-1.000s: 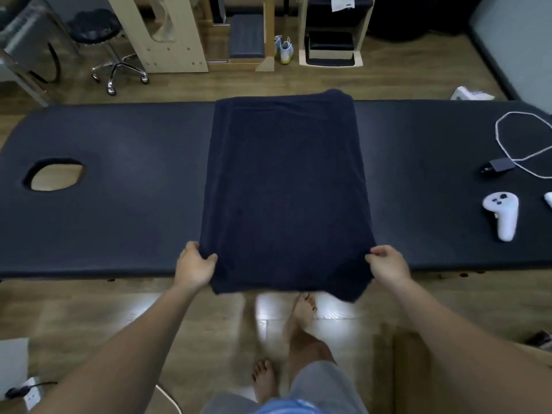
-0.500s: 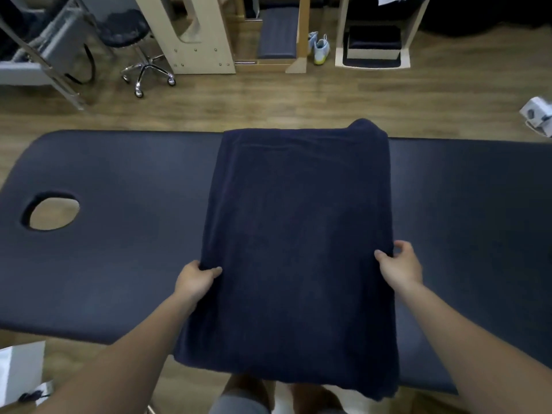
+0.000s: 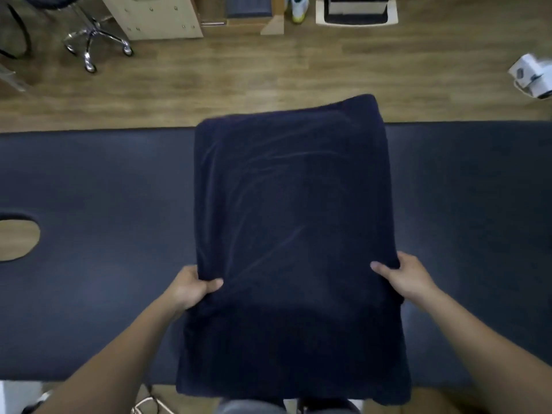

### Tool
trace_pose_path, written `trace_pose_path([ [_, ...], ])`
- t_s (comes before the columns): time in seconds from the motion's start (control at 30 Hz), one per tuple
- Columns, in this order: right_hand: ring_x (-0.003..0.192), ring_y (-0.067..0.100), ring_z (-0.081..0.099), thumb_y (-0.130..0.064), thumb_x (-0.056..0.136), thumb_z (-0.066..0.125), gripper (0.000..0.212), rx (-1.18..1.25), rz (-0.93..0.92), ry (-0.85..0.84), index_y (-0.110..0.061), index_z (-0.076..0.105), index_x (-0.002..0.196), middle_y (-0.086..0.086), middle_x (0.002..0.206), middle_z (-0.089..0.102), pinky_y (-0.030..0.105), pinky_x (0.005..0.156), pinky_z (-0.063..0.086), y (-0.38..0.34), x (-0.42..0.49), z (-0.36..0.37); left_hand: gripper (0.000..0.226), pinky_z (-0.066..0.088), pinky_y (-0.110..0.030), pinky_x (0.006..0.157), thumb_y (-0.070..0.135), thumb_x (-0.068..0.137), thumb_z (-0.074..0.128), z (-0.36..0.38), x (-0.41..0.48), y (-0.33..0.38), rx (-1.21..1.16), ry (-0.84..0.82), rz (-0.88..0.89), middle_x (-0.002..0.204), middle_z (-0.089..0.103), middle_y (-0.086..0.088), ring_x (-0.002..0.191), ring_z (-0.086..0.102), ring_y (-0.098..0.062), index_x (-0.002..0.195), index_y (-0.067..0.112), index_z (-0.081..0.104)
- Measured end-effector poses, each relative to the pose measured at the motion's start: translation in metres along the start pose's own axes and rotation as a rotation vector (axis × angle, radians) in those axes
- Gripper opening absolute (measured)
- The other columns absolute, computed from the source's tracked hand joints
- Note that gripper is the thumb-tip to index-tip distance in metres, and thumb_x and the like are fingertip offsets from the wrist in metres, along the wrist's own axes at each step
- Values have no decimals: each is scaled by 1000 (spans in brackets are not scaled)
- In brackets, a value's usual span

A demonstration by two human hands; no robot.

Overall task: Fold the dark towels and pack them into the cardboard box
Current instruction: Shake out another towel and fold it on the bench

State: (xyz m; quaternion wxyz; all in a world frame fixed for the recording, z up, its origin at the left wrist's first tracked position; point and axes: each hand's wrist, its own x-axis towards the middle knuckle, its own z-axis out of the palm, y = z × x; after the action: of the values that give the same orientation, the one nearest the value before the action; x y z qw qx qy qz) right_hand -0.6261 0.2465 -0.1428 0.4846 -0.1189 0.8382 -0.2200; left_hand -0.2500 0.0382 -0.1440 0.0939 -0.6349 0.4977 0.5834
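Observation:
A dark navy towel (image 3: 292, 210) lies lengthwise across the black padded massage table (image 3: 98, 234). Its far end hangs past the table's far edge and its near end drapes over the near edge. My left hand (image 3: 191, 289) grips the towel's left side edge, thumb on top. My right hand (image 3: 403, 279) grips the right side edge the same way. The part of the towel between my hands is lifted and wrinkled. No cardboard box is in view.
The table's face hole (image 3: 16, 237) is at the left edge. Beyond the table, on the wooden floor, stand a rolling stool base (image 3: 95, 43), a wooden frame (image 3: 161, 16) and a pair of shoes (image 3: 297, 6). A white device (image 3: 531, 74) sits at far right.
My hands slid from the towel's near corners up along its side edges and lifted it toward the far side. The camera tilted forward, so the right end of the table with the controller left view.

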Motion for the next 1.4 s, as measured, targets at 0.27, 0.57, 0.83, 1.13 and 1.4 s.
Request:
trace_pose_path([
  [0.27, 94, 16, 69, -21, 83, 78, 32, 149, 6, -64, -17, 67, 112, 0, 105, 72, 31, 87, 54, -33, 12, -6, 63, 56, -36, 85, 36, 60, 92, -24, 13, 24, -257, -108, -94, 107, 77, -6, 98, 74, -24, 113, 10, 70],
  [0.57, 93, 25, 68, -15, 94, 64, 17, 283, 70, 79, -16, 65, 111, 4, 104, 70, 41, 88, 55, -67, 37, -1, 16, 59, -37, 84, 14, 96, 66, -26, 48, 61, -536, 325, 98, 106, 75, 1, 94, 72, -18, 109, 21, 70],
  [0.83, 109, 27, 57, -28, 86, 67, 34, -225, -347, 529, -17, 59, 117, 7, 114, 61, 41, 97, 47, -131, 38, 25, 18, 57, -37, 94, 9, 91, 68, -23, 52, 122, -428, 354, 374, 106, 75, 8, 98, 71, -12, 107, 17, 72],
  [1.13, 110, 27, 63, -41, 84, 70, 54, 210, -246, 173, -7, 58, 123, 9, 121, 65, 39, 93, 53, -235, 18, 142, 11, 56, -29, 78, 18, 93, 68, 33, 30, 139, -219, -73, 578, 87, 75, 9, 80, 70, -9, 96, 25, 75],
  [1.4, 95, 16, 65, -26, 95, 52, 17, 266, -351, 400, -26, 68, 101, -9, 97, 68, 28, 82, 52, -229, 9, 85, 64, 43, -43, 106, 41, 86, 73, -37, 109, 144, 70, 439, 181, 135, 49, -6, 128, 49, -28, 138, 16, 46],
])
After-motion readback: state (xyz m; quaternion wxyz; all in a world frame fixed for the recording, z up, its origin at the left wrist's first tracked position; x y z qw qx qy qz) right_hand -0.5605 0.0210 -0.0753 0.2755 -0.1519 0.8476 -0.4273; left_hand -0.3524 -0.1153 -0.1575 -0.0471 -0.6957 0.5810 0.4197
